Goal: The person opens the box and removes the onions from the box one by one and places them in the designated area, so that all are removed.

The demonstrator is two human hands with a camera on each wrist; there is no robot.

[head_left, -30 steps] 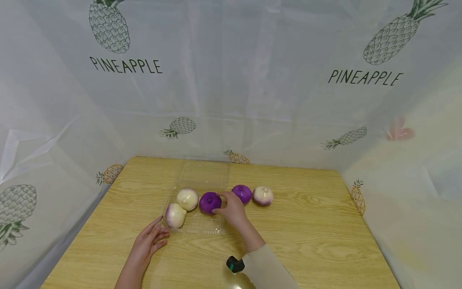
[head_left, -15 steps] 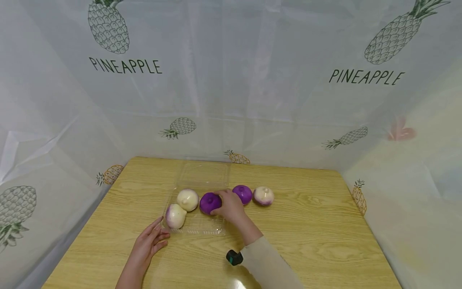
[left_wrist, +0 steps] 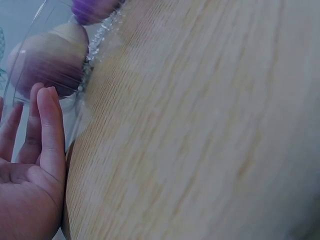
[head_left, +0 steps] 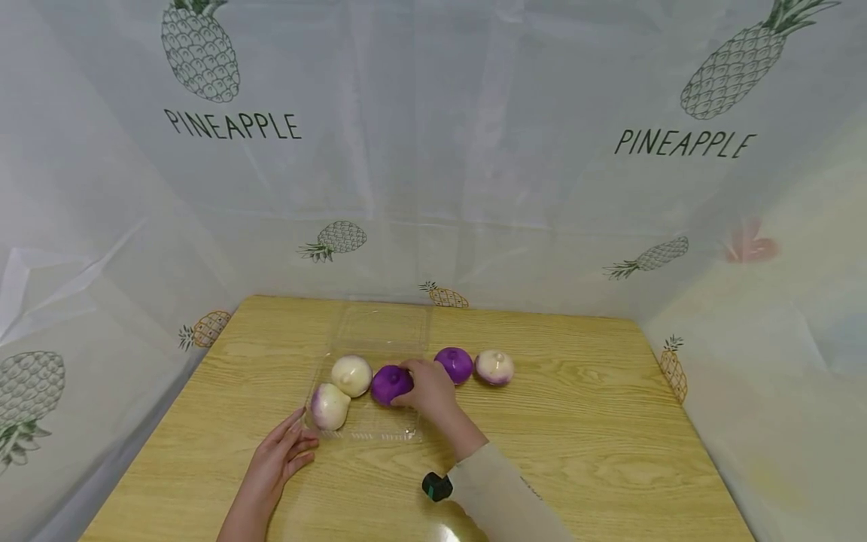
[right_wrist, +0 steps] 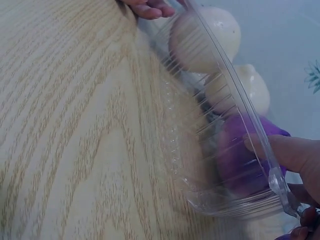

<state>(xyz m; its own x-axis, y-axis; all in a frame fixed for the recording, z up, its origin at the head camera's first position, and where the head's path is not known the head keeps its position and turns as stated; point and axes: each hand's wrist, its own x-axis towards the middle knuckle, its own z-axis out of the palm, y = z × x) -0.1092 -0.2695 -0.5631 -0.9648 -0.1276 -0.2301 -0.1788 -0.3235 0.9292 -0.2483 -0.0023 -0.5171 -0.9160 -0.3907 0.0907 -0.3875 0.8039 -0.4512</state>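
Head view: bright, diffuse light; glare spot at lower centre on the pale-yellow wood-grain tabletop. Wrist views: dimmer, bluish cast. Left wrist view blurs rightward, lower right corner darkened. Right wrist view: highlights along the rim of the clear plastic container.

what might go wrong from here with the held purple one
The glossy purple onion-shaped item could slip, since the right hand pinches it at one side. It may bump the round white onion-shaped item beside it. The clear plastic container might shift: the left hand isn't gripping it.
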